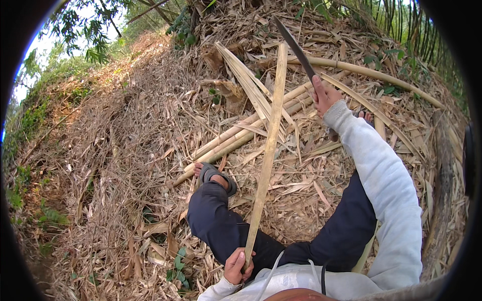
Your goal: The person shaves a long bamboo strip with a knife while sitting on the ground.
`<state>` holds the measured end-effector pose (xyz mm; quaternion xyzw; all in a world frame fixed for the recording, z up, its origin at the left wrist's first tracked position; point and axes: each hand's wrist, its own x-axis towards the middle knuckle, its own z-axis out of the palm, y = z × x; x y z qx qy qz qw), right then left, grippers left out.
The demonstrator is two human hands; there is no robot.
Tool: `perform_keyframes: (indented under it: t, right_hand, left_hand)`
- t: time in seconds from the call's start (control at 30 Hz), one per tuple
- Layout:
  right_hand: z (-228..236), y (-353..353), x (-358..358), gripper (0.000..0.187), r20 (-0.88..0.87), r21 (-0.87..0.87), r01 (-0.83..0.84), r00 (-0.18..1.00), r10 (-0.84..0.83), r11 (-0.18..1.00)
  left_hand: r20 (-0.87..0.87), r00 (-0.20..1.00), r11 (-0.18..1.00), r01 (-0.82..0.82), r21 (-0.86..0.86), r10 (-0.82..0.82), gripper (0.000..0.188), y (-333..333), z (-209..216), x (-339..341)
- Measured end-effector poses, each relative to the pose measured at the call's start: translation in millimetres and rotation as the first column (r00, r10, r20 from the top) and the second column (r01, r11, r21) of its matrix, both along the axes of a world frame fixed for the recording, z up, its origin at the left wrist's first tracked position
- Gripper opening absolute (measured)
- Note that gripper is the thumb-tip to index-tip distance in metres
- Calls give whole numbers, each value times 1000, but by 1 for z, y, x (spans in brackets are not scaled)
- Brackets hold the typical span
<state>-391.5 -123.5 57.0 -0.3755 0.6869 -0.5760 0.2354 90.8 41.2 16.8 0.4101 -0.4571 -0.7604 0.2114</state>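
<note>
My left hand (pixel 239 267) is closed around the near end of a long, flat bamboo strip (pixel 269 145). The strip slants up and away from my lap, its far end passing over the bamboo poles. Out to the right, my right hand (pixel 325 94) grips a machete (pixel 295 46) by its handle. Its long dark blade points up and to the left, apart from the strip. Beneath the strip's far half, several split bamboo pieces (pixel 247 83) lie fanned out on the poles.
Bamboo poles (pixel 221 146) lie across the ground beyond my sandalled feet. A curved pole (pixel 376 74) arcs off to the right. A cut stump (pixel 226 93) stands behind the poles. Dry leaves cover the slope, and a weathered log (pixel 442 185) lies at the right.
</note>
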Motion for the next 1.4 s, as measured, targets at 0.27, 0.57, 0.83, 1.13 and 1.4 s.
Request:
perform_keyframes:
  t: [0.27, 0.57, 0.83, 1.13, 1.4]
  right_hand:
    - [40, 13, 35, 41, 598, -151, -185, 765, 238, 971]
    - [50, 30, 31, 41, 611, -332, -327, 640, 466, 885]
    - [71, 54, 37, 45, 613, -481, -228, 602, 511, 846]
    - [59, 61, 39, 69, -182, -256, -59, 983, 12, 965]
    - [60, 80, 109, 59, -666, 215, -276, 660, 348, 937]
  left_hand:
    - [281, 960, 890, 124, -439, 6, 30, 20, -22, -10]
    - [210, 913, 850, 403, -338, -349, 64, 0, -3, -10]
    - [-72, 907, 906, 419, 57, -415, 75, -15, 6, -41]
    - [118, 951, 938, 304, -164, -287, 37, -92, 62, -115]
    - [158, 963, 759, 268, -593, -217, 17, -156, 76, -169]
